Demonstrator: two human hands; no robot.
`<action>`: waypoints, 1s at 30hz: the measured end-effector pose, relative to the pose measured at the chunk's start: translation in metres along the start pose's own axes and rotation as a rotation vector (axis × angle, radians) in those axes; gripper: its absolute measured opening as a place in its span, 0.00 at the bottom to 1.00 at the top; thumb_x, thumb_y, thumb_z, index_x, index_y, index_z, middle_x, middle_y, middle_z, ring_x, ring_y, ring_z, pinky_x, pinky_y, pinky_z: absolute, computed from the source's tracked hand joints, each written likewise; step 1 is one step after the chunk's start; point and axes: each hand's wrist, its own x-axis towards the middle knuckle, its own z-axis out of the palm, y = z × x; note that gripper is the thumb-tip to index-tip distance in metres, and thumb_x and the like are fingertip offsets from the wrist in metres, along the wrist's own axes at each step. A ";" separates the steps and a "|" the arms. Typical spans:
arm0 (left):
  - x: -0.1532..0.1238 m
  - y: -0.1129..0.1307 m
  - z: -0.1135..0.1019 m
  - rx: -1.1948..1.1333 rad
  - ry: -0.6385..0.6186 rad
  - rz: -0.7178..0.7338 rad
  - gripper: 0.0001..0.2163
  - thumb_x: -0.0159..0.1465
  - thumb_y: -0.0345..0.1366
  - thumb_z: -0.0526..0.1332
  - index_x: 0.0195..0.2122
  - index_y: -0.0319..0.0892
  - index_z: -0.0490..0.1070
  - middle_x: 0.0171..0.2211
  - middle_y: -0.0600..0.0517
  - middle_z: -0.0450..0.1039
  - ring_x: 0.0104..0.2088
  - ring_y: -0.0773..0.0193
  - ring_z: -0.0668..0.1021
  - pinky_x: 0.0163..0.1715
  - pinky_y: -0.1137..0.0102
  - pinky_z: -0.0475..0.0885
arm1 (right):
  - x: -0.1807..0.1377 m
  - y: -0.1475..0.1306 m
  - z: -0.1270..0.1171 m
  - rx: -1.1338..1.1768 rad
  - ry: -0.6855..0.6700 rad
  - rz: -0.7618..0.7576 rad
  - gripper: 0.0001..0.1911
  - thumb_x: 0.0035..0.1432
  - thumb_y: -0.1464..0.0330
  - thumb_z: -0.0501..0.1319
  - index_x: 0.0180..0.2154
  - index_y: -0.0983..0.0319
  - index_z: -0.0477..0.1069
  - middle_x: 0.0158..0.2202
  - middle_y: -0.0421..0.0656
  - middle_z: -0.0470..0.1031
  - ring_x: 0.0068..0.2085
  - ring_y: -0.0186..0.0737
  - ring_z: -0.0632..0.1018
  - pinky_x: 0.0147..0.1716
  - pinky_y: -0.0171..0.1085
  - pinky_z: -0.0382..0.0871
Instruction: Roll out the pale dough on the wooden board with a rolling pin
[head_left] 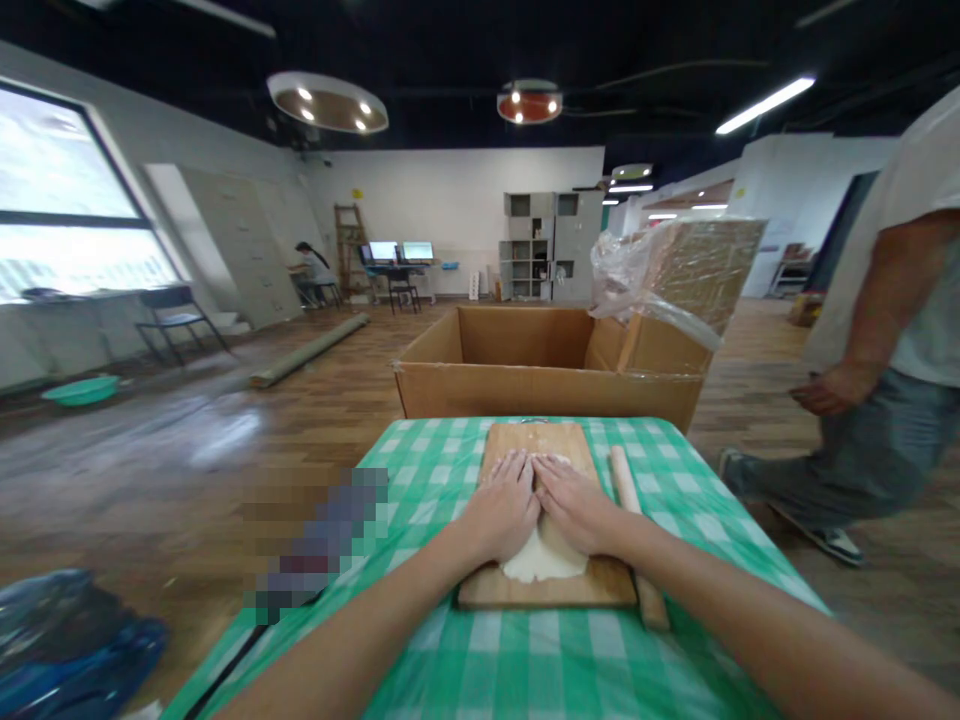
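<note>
A flattened sheet of pale dough lies on a wooden cutting board. My left hand rests flat on the dough's left part, fingers stretched out and pointing away from me. Beside it, my right hand presses flat on the right part, its fingertips close to those of the left. Both palms hide the middle of the dough. A wooden rolling pin lies lengthwise along the board's right side, partly covered by my right forearm.
The table wears a green-and-white checked cloth. A large open cardboard box stands just beyond its far edge. On the left edge lies a blurred-out object with a black cord. At the right, a person stands or walks near the table.
</note>
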 end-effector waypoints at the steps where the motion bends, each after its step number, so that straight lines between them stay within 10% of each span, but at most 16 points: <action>1: 0.000 0.000 0.006 0.021 0.009 -0.005 0.28 0.74 0.38 0.44 0.71 0.29 0.59 0.72 0.31 0.58 0.74 0.46 0.61 0.72 0.48 0.56 | -0.001 -0.001 0.005 -0.010 -0.011 0.001 0.31 0.74 0.67 0.45 0.72 0.73 0.58 0.72 0.62 0.59 0.73 0.56 0.60 0.72 0.61 0.54; 17: 0.001 -0.013 0.010 0.024 -0.018 -0.020 0.29 0.74 0.39 0.41 0.72 0.30 0.58 0.73 0.35 0.57 0.75 0.47 0.58 0.73 0.50 0.49 | 0.017 0.008 0.013 -0.087 -0.082 0.198 0.47 0.75 0.46 0.37 0.72 0.79 0.54 0.75 0.63 0.51 0.76 0.59 0.51 0.74 0.56 0.43; 30: 0.004 -0.006 0.005 -0.018 -0.023 0.009 0.30 0.75 0.45 0.47 0.74 0.33 0.54 0.75 0.39 0.55 0.75 0.52 0.58 0.73 0.58 0.50 | 0.015 0.014 0.004 -0.112 -0.095 0.101 0.42 0.76 0.50 0.37 0.71 0.75 0.59 0.73 0.59 0.57 0.75 0.54 0.56 0.74 0.54 0.47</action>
